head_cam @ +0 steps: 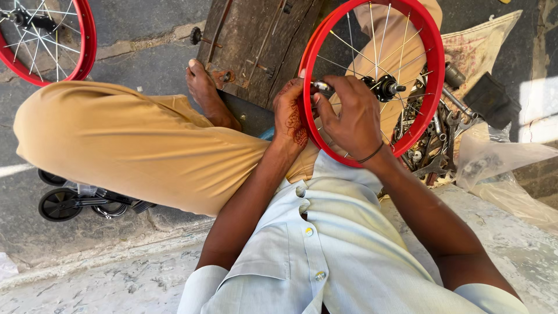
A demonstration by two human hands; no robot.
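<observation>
So I've got the red wheel [431, 87] standing upright against my lap, a bit right of centre, hub [383, 87] facing me. My left hand [290, 116] is wrapped round the near-left part of the rim, fingers closed on it to keep it from rolling. My right hand [349, 113] is inside the rim, grip pinched shut on a small metal tool [321, 86] right where a spoke meets the rim. Can't make out exactly what the tool is from here, my fingers cover most of it.

What works for me at this step, I reckon: hold the rim dead steady with the left, turn only in small bites with the right, and keep the tool square on the fitting so it doesn't slip and round things off. Keep the wrist loose too.

Around me: a pile of spanners [433, 145] on the ground to the right behind the wheel, a clear plastic bag [500, 168] further right, an old wooden plank [256, 40] on the far side, another red wheel [87, 40] far left, and small black wheels [58, 203] under my left knee.
</observation>
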